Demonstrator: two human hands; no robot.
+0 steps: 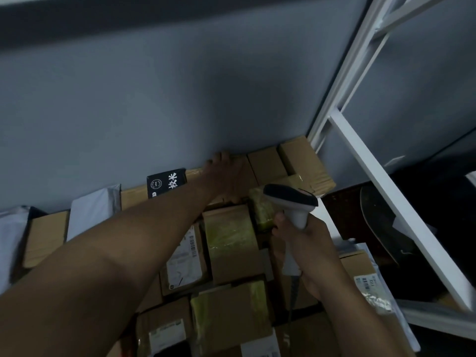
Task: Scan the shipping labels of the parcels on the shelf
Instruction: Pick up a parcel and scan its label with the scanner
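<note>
Dimly lit, seen from above. Packed rows of parcels across the lower half of the frame, mostly brown cardboard boxes, some wrapped in yellowish tape, a few grey-white mailer bags at centre left. Behind them, filling the upper frame, a plain grey wall.

Left hand stretched far forward to centre frame, fingers spread flat over a brown box in the back row against the wall; impossible to tell whether gripping or only resting. Just left of that hand, touching the same row, a black box with white characters.

Right hand at centre right, fingers curled tight round the white handle of a scanner, dark head up and angled toward the upper left, over the boxes near the left hand. Grey cable hanging from the handle down past the wrist.

Hands apart, the left higher in the frame than the right.

White label with barcode showing on a box between the two forearms, lower centre. Another label at the bottom edge, another on a box at lower right.

White metal frame slanting down the right side of the picture. Beyond it, dark space with a black board-like shape, unclear.
</note>
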